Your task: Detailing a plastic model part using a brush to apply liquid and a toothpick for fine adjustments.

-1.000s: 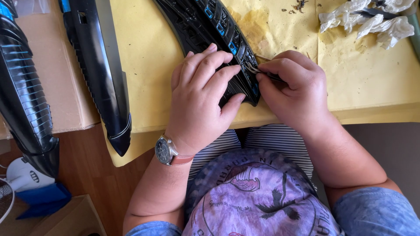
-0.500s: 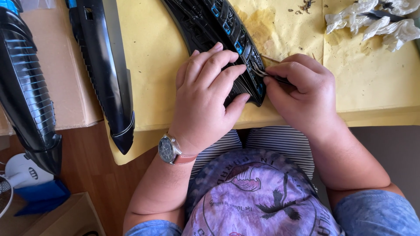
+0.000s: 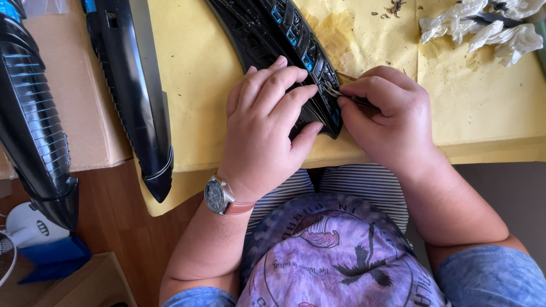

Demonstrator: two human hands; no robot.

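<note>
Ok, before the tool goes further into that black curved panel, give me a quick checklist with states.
1. Left hand flat on the black curved panel, pinning it: ok.
2. Right hand pinching the thin metal tool: ok.
3. Tool tip at the panel's edge: ok; whether it is seated, cannot tell.
4. Panel end resting on the yellow paper: ok.
5. Crumpled white tissue away from both hands: ok.

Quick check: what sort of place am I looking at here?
Probably a home hobby or repair bench: yellow paper covers the table, long black plastic parts lie alongside, and crumpled tissues sit at the far corner.
</note>
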